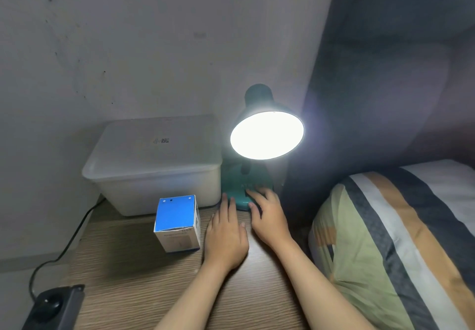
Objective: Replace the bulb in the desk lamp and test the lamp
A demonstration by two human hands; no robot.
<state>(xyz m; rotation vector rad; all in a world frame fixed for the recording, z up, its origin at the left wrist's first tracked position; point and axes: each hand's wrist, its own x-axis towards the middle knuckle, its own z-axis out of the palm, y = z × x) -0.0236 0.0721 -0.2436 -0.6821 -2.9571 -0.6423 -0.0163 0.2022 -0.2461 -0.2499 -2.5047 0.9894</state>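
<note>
Glowing hard enough to white out the whole mouth of its shade, the desk lamp (pixel 259 134) stands at the back of the table (pixel 133 278), and everything else sits in relation to it: the white lidded bin (pixel 154 165) just to its left, the blue-topped bulb box (pixel 177 223) in front of that bin and left of the lamp's base, the striped pillow (pixel 395 239) off to its right. The right hand (pixel 267 216) rests on the teal base with its fingers (pixel 253 193) spread loosely across the top, apparently on the switch, gripping nothing. The left hand (pixel 226 237) lies flat on the table just beside the base, fingers extended and empty. The bulb itself is hidden in the glare. Judging by its build, the lamp is light and top-heavy, with a stiff shade on a bendable neck; it is best steadied at the broad base, not the shade, which is probably warming. The bulb would be fragile and smooth, so it wants a gentle all-round hold. The test looks passed.
</note>
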